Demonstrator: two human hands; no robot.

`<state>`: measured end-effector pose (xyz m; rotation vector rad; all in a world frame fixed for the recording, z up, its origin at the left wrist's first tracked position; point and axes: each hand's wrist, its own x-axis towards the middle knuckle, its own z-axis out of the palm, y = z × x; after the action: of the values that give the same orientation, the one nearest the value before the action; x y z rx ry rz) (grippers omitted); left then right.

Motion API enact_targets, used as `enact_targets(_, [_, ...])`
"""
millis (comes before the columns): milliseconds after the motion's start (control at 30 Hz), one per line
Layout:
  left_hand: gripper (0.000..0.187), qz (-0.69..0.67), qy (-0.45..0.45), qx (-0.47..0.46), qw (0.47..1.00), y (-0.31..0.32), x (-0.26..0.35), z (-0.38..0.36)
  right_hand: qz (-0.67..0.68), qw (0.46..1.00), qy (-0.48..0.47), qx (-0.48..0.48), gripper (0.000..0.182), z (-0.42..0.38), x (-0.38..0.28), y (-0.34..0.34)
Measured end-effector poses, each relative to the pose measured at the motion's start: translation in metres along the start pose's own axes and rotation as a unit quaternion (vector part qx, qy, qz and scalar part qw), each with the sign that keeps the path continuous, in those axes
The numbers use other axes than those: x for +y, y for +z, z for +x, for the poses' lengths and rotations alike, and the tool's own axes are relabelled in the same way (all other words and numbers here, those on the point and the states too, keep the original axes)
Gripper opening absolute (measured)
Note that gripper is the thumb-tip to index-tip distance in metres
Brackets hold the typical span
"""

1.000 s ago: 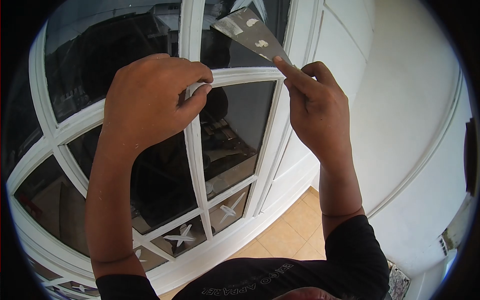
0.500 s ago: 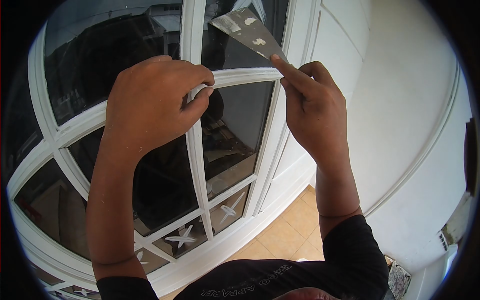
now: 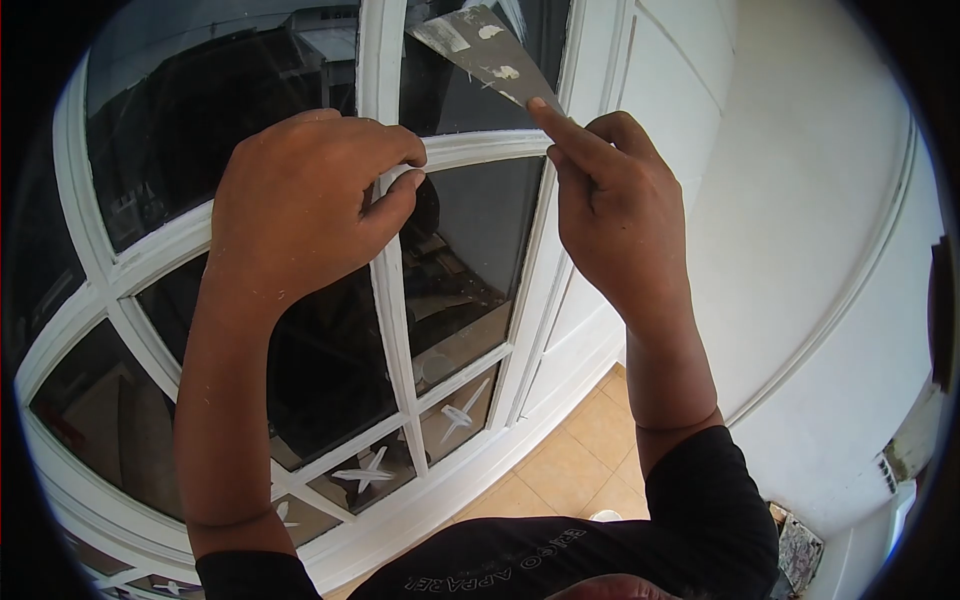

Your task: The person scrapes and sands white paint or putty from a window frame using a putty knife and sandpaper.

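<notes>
My right hand is closed around a putty knife, its index finger stretched along the blade. The handle is hidden in the fist. Whitish patches mark the broad metal blade, which lies across the upper glass pane, pointing up and left. My left hand is curled at the crossing of the bars of the white window frame, thumb below and fingers above. Its other fingertips are hidden behind the hand.
Lower panes carry white star-shaped marks. A white wall stands to the right, above tan floor tiles. A small white round object shows on the floor by my shirt. A mottled panel is at lower right.
My right hand and the putty knife have shifted slightly left and up across the pane. My left hand has stayed nearly in place. More of the white round object shows on the floor.
</notes>
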<state>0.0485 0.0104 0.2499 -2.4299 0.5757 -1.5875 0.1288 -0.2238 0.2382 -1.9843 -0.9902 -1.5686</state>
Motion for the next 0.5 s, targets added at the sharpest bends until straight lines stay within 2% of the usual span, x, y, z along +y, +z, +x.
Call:
enact_targets(233, [0.012, -0.007, -0.006, -0.003, 1.0, -0.003, 0.002, 0.0, 0.004, 1.0, 0.001, 0.005, 0.032, -0.001, 0.002, 0.0])
enact_targets(333, [0.012, -0.015, -0.015, -0.004, 1.0, -0.005, 0.003, 0.0, 0.031, 0.999, -0.002, 0.035, 0.034, -0.01, 0.01, 0.003])
enact_targets(400, [0.012, -0.014, -0.016, -0.002, 1.0, -0.005, 0.002, 0.0, 0.089, 0.992, 0.049, 0.07, 0.04, -0.035, 0.023, -0.003])
enact_targets(500, [0.011, -0.034, -0.014, 0.003, 0.999, -0.005, 0.001, 0.0, 0.089, 0.983, 0.094, 0.13, 0.042, -0.117, 0.08, 0.002])
